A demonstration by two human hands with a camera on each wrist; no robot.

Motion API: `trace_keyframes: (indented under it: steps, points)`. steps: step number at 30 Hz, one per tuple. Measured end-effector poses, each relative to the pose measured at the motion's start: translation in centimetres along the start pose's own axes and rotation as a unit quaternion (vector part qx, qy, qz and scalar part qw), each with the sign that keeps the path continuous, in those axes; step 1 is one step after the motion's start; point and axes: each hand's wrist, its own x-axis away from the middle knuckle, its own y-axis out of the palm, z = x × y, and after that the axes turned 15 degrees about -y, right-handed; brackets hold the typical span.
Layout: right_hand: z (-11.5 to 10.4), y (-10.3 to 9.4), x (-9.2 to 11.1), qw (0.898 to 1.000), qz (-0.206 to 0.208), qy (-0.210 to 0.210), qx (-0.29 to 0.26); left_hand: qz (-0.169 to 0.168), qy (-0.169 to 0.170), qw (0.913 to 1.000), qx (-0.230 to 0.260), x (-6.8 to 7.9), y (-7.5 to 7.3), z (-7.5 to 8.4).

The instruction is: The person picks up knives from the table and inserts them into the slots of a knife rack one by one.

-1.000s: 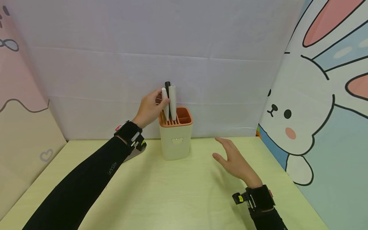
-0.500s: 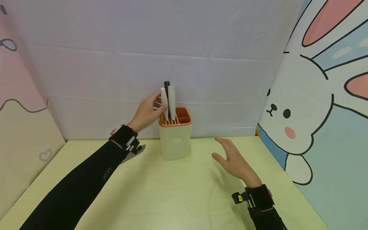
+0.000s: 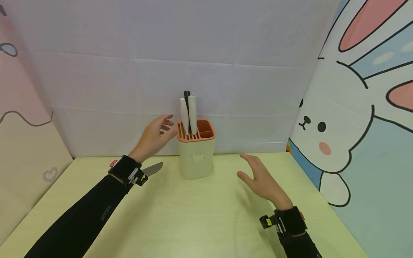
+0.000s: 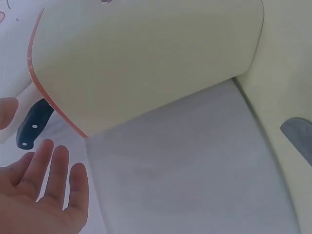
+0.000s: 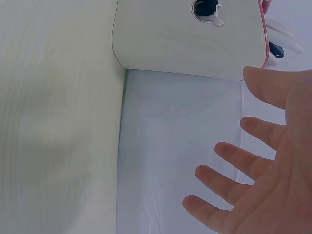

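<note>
A cream knife block (image 3: 196, 161) with an orange slotted top stands near the back of the table. Two white-handled knives (image 3: 192, 114) and a black-handled knife (image 3: 186, 94) stick up out of its slots. My left hand (image 3: 153, 138) is just left of the block, its fingers apart from the handles and holding nothing. In the left wrist view, the black handle (image 4: 35, 124) shows beyond the fingers. Another knife lies on the table with its blade (image 3: 153, 168) showing; the left wrist hides the rest. My right hand (image 3: 262, 181) hovers over the table right of the block, fingers spread.
The pale yellow table (image 3: 200, 218) runs back to a white cloth backdrop (image 3: 251, 107). A panel with a cartoon rabbit (image 3: 342, 125) borders the right side, and a pink and cream panel (image 3: 29, 154) the left. The block has open square compartments (image 3: 205, 129) at right.
My left hand has let go of the left white knife handle and drawn back to the left and down. More of the lying blade shows. The right hand has stayed about where it was.
</note>
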Motion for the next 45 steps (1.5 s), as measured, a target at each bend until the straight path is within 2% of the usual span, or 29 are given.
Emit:
trace_keyframes:
  steps: [7, 14, 20, 33, 39, 45]
  points:
    - [0.1, 0.2, 0.0, 1.0, -0.002, 0.002, 0.006, 0.013, -0.005, 0.9998, -0.013, 1.7, 0.0, -0.7]
    - [0.0, 0.4, -0.1, 1.0, -0.006, -0.003, 0.003, 0.033, 0.02, 0.9973, -0.062, 3.6, 0.6, -1.5]
    - [-0.1, 0.7, -0.3, 1.0, -0.01, -0.001, 0.005, 0.038, 0.016, 0.9951, -0.09, 5.9, 1.1, -2.2]
    - [-0.6, 1.4, -0.4, 1.0, -0.013, -0.014, 0.002, 0.057, 0.045, 0.9824, -0.172, 9.2, 2.4, -4.5]
    - [-0.7, 1.9, -0.5, 1.0, -0.02, -0.019, 0.004, 0.058, 0.051, 0.9784, -0.192, 10.5, 3.2, -5.5]
    - [-0.9, 2.2, -0.4, 0.999, -0.029, -0.013, 0.01, 0.068, 0.071, 0.9736, -0.206, 11.3, 3.8, -5.7]
